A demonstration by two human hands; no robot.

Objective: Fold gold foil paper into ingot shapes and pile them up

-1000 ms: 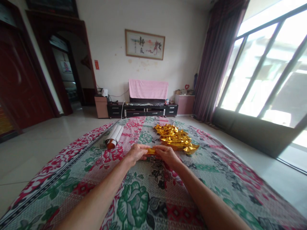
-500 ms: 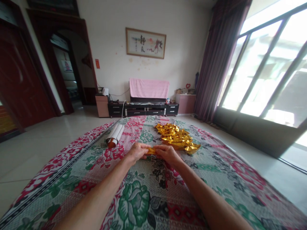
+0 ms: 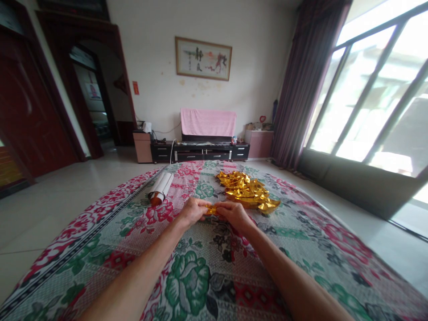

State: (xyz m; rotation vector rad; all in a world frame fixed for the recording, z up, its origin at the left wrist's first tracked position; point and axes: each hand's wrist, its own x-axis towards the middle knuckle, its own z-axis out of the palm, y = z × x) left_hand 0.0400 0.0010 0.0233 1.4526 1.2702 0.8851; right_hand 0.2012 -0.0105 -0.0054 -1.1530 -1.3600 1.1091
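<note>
Between my two hands is a small piece of gold foil paper (image 3: 211, 209), folded narrow and shiny. My left hand (image 3: 194, 211) pinches its left end, and my right hand (image 3: 233, 211) pinches the right end with the fingers closed. Much of the paper is hidden by the fingers. Just beyond my right hand lies a pile of folded gold paper ingots (image 3: 249, 192), pointed at the ends. To the far left of my left hand, a roll of white-backed paper (image 3: 161, 188) lies on the cloth, with an orange-gold inside showing at its near end.
A flowered tablecloth (image 3: 187, 285) in red, green and grey covers the round-edged table under my arms. Farther off, a low black cabinet (image 3: 200, 154) stands by the wall, with a pink cloth (image 3: 207, 122) over something on it. A purple curtain (image 3: 297, 84) and windows are on the right.
Both hands stay almost in place. The gold paper between the fingertips looks a little more crumpled and catches the light differently. The pile and the roll have not moved.
</note>
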